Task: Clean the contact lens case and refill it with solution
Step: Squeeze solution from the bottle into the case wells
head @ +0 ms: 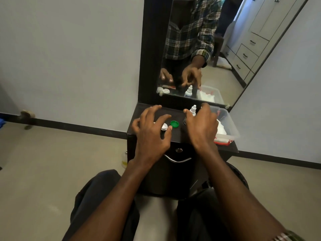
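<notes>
The left hand, fingers spread and holding nothing, hovers over the contact lens case; the green cap lies just beside its fingertips. The right hand, also loose, masks the solution bottle; a careless reach could topple it, spilling solution across the table.

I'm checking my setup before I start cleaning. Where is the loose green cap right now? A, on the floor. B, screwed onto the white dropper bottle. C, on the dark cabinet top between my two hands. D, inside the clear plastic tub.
C: the green cap lies on the dark cabinet top, between the left hand and the right hand, apart from the white dropper bottle.
</notes>
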